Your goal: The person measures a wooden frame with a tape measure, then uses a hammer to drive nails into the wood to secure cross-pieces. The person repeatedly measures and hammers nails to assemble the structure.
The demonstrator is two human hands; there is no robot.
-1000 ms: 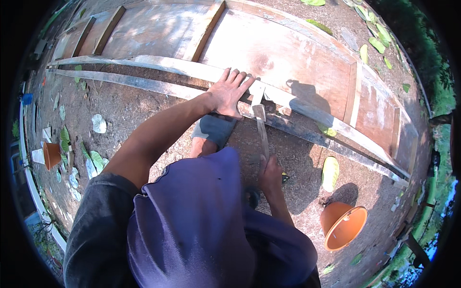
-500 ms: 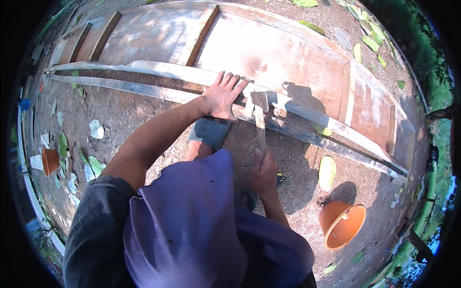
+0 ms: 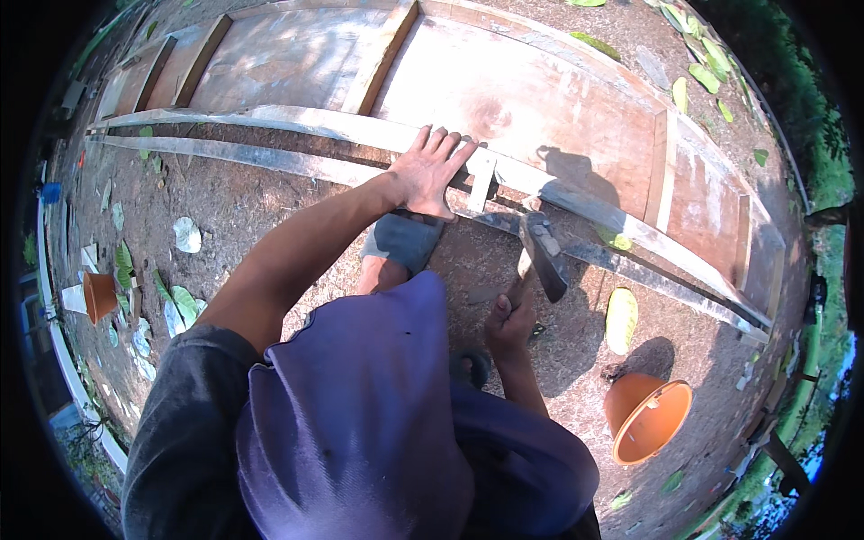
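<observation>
My left hand [image 3: 430, 171] lies flat with its fingers spread on a long grey wooden slat [image 3: 270, 117], beside a short cross piece of wood [image 3: 481, 180] that joins it to a second, parallel slat [image 3: 225, 155]. My right hand [image 3: 509, 322] grips the handle of a hammer [image 3: 543, 256], whose dark head is raised above the lower slat, to the right of my left hand. A purple cloth [image 3: 360, 423] on my front hides my lower body.
A large wooden panel with framing battens [image 3: 540, 99] lies on the ground behind the slats. An orange plastic pot [image 3: 646, 416] lies tipped at the lower right, a smaller one [image 3: 99, 295] at the left. Fallen leaves [image 3: 619, 319] dot the bare soil.
The hammer has lifted off the cross piece and swung back to the right. My left hand stays pressed on the slat.
</observation>
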